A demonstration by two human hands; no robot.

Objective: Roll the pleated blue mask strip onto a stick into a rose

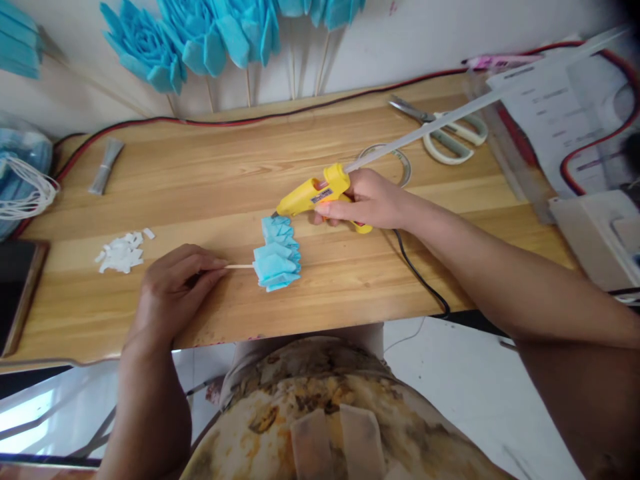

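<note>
My left hand (173,283) pinches a thin wooden stick (239,266) that carries a light blue foam flower (278,255), held just above the wooden table (210,173). My right hand (367,200) grips a yellow glue gun (320,191) with a long clear glue stick (450,120) out of its back. The gun's nozzle touches the upper edge of the flower. A black cord (417,277) runs from the gun over the table's front edge.
A pile of small white foam pieces (121,252) lies left of my left hand. Scissors (443,130), a tape ring (400,160) and papers (560,107) lie at the right. Finished blue flowers (200,37) lean on the wall behind. A bundle of wires (105,167) lies at the left.
</note>
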